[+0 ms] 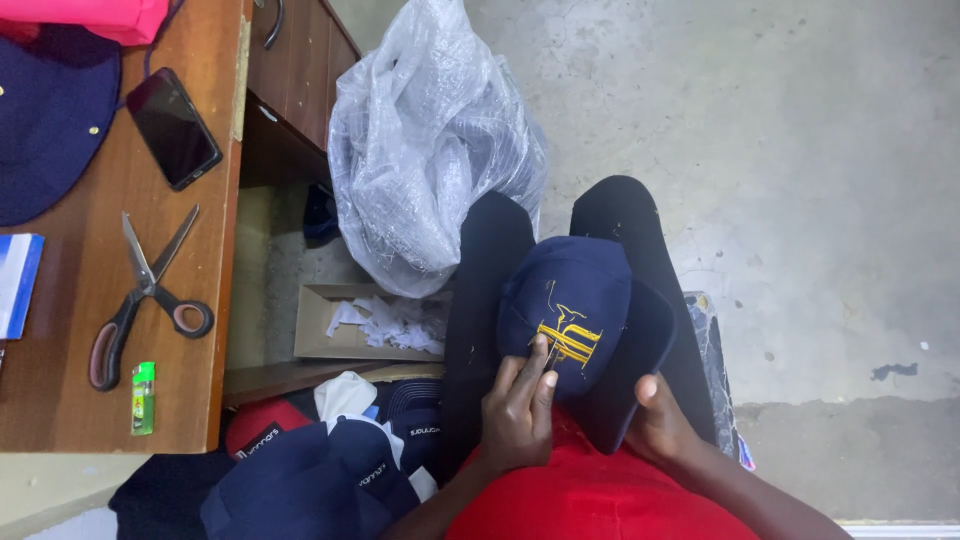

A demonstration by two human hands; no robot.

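A seated person holds a navy cap (pixel 580 300) on the lap, its yellow embroidery (pixel 570 342) facing up. The left hand (pixel 518 405) pinches a small dark tool (pixel 551 355), too small to identify, with its tip touching the lower edge of the stitching. The right hand (pixel 655 425) grips the cap's brim (pixel 640 370) from below, thumb on its edge, steadying it. The work in hand appears to be cleaning up the embroidered design, likely trimming or picking loose thread ends. The next move seems to call for a fine, controlled touch at the stitching, with the brim held firm so the crown does not shift. To the left, a wooden table (pixel 200 300) carries scissors (pixel 140 300), a green lighter (pixel 144 398) and a phone (pixel 173 128). Between the table and the person's knees, a clear plastic bag (pixel 420 140) stands beside a cardboard box (pixel 320 335) holding white scraps, with a pile of caps (pixel 320 470) heaped near the left elbow.
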